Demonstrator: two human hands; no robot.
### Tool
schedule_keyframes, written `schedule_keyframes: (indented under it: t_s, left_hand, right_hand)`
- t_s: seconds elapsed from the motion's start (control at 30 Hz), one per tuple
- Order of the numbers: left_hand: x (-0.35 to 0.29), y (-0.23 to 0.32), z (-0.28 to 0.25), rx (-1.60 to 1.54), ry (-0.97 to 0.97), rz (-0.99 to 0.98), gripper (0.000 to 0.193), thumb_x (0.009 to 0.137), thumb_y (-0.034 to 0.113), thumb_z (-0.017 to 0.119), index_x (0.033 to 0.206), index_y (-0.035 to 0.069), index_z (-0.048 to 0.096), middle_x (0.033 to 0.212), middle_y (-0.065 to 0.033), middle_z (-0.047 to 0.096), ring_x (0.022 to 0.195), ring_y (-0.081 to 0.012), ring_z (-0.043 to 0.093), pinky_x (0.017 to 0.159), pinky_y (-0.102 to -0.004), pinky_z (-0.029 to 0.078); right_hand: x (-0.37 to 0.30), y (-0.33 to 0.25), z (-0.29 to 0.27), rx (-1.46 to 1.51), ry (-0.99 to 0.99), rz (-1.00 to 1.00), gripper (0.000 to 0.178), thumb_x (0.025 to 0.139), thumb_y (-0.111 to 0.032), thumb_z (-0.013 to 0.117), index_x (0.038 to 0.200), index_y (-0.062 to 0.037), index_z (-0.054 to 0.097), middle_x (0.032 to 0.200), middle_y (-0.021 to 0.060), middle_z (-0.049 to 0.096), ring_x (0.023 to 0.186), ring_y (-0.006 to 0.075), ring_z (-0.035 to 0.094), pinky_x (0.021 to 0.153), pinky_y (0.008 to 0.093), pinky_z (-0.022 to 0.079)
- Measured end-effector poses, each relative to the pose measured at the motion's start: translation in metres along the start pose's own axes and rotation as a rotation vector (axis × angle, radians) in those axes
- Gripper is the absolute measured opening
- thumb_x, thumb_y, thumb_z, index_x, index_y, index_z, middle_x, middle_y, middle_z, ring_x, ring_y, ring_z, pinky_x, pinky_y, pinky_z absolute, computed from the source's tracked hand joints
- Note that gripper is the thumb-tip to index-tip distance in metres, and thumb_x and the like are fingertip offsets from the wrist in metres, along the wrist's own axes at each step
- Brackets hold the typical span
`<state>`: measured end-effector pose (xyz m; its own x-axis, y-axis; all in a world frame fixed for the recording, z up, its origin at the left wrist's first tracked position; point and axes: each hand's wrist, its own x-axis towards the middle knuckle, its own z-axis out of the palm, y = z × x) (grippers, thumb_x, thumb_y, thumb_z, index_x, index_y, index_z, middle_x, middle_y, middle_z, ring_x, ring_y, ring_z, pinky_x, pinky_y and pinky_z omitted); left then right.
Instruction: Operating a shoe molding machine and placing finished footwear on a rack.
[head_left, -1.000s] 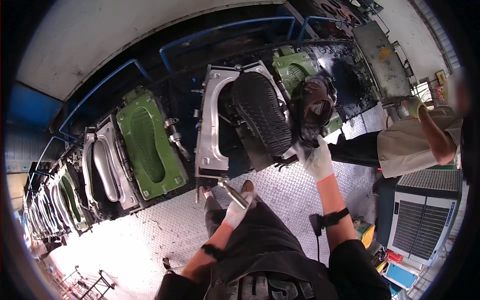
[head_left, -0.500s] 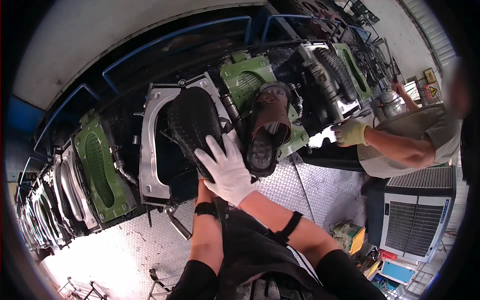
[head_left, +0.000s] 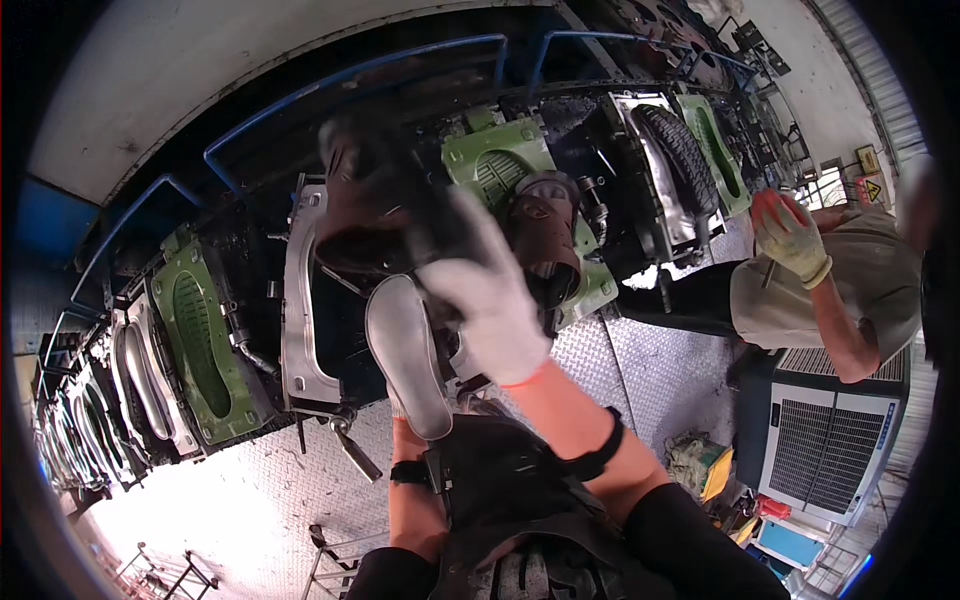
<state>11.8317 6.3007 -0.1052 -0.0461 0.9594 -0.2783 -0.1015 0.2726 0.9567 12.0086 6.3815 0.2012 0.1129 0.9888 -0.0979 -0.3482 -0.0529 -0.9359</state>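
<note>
My right hand [head_left: 490, 315], in a white glove, is smeared by motion beside a dark brown boot [head_left: 370, 205]. The boot is blurred too, its opening toward me; whether my fingers grip it cannot be told. Just below the boot lies a bare, silver, foot-shaped metal last [head_left: 405, 355], its flat sole face up. My left hand [head_left: 397, 403] is mostly hidden behind the last's left edge, with only a sliver of glove and the wrist showing. Another brown boot [head_left: 545, 225] stands to the right, in front of a green mould [head_left: 497, 150].
A silver mould frame [head_left: 302, 300] surrounds the work spot, with a metal crank handle [head_left: 355, 450] below it. Another green mould [head_left: 195, 340] is on the left, and a blue rail [head_left: 350, 75] runs behind. At the right stands a co-worker [head_left: 830, 280] with raised gloved hands, near a grey cooler [head_left: 830, 430].
The black sole that faced up under my right hand has turned out of sight. A brown boot upper and the bare metal last now show there. The co-worker's gloved hand has risen.
</note>
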Motion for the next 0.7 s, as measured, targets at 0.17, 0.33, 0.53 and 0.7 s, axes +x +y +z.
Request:
schedule_keyframes:
  t_s: [0.17,0.33,0.53,0.7]
  left_hand:
    - [0.003,0.006,0.000,-0.185,-0.030,-0.125,0.051,0.088,0.015,0.063,0.135,0.006,0.045,0.115,-0.0087,0.062,0.103,-0.0212,0.061,0.086,-0.0322,0.052]
    - [0.020,0.019,-0.013,-0.343,-0.059,-0.246,0.051,0.088,0.015,0.063,0.135,0.006,0.044,0.115,-0.0078,0.062,0.102,-0.0211,0.061,0.086,-0.0318,0.051]
    - [0.030,0.180,0.069,0.182,0.456,-0.107,0.035,0.098,0.023,0.045,0.125,0.003,0.056,0.114,-0.0094,0.062,0.102,-0.0216,0.059,0.094,-0.0340,0.044]
    - [-0.044,0.237,0.125,0.632,-0.158,0.505,0.035,0.093,0.027,0.055,0.114,-0.001,0.061,0.100,-0.0140,0.068,0.090,-0.0271,0.066,0.083,-0.0356,0.050]
  right_hand:
    - [-0.050,-0.038,-0.068,0.742,0.207,0.002,0.059,0.083,-0.010,0.047,0.139,0.0009,0.035,0.128,0.0184,0.053,0.118,0.0323,0.055,0.105,0.0453,0.042]
    - [-0.097,-0.013,-0.141,0.597,0.388,-0.034,0.060,0.073,0.002,0.047,0.133,0.0026,0.041,0.129,0.0192,0.054,0.119,0.0331,0.054,0.108,0.0468,0.039]
    - [-0.130,0.057,-0.182,0.432,0.556,0.166,0.065,0.070,0.013,0.046,0.134,0.0027,0.040,0.117,0.0156,0.059,0.105,0.0265,0.060,0.093,0.0385,0.051]
    - [-0.132,0.069,-0.183,0.177,0.637,0.255,0.055,0.073,0.002,0.057,0.126,0.0019,0.043,0.108,0.0155,0.059,0.096,0.0236,0.059,0.083,0.0341,0.050]
